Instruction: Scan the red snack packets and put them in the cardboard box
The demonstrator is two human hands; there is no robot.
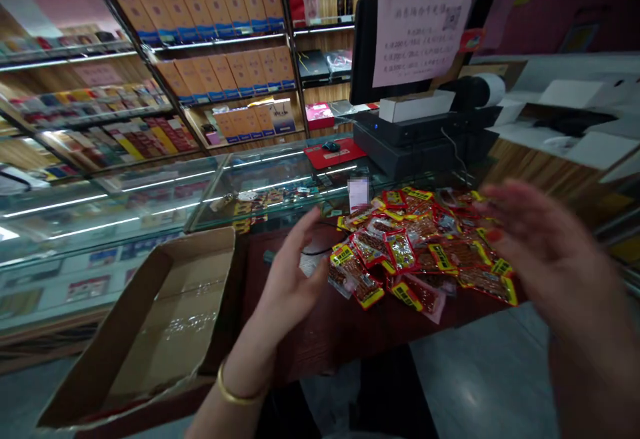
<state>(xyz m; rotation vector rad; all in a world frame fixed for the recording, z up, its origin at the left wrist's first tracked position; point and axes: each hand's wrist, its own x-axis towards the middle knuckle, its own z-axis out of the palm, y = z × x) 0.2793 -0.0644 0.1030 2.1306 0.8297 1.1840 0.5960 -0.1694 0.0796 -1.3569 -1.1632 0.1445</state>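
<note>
Hovering open-palmed, left hand [293,279] with fingers spread wide, holding nothing, just left of the snack packets [420,252]. Hanging blurred at right, right hand [540,252] also open and empty, near edge of pile. Lying heaped between both hands on dark table [340,325]; cardboard box [150,332] sitting open, near left.

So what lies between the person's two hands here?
In the head view, a heap of red-and-yellow snack packets lies on the dark table between the open left hand and the open right hand; neither hand holds any.
</note>
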